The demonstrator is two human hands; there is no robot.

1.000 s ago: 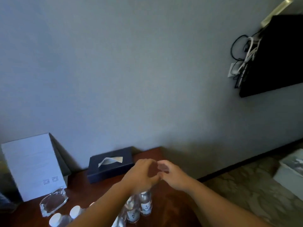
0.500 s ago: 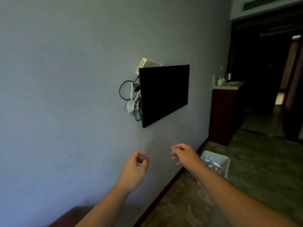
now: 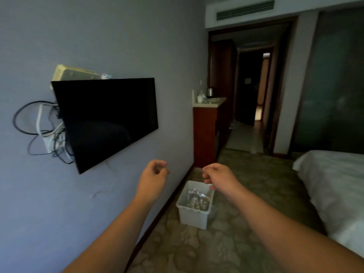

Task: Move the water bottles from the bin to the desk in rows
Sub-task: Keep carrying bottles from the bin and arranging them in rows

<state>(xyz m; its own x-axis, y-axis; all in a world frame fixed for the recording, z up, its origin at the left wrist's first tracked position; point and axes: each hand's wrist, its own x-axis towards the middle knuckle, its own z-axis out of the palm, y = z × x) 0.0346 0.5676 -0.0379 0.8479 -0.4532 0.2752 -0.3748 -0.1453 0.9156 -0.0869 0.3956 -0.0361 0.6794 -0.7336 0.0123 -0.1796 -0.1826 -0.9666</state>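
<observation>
since a moment ago the view has swung away from the desk, now out of sight, toward the bin (image 3: 194,215) on the carpet by the wall. left to right: a wall tv (image 3: 106,119) with tangled cables (image 3: 45,131), then the left hand (image 3: 154,175), loosely curled and holding nothing, then the right hand (image 3: 219,177), likewise loosely curled and holding nothing, above the bin's far rim. water bottles (image 3: 197,198) lie jumbled inside. probably best to step closer, crouch and take one upright by its body. a wooden cabinet (image 3: 204,134) stands beyond, a bed (image 3: 332,180) at right; nothing blocks the way.
</observation>
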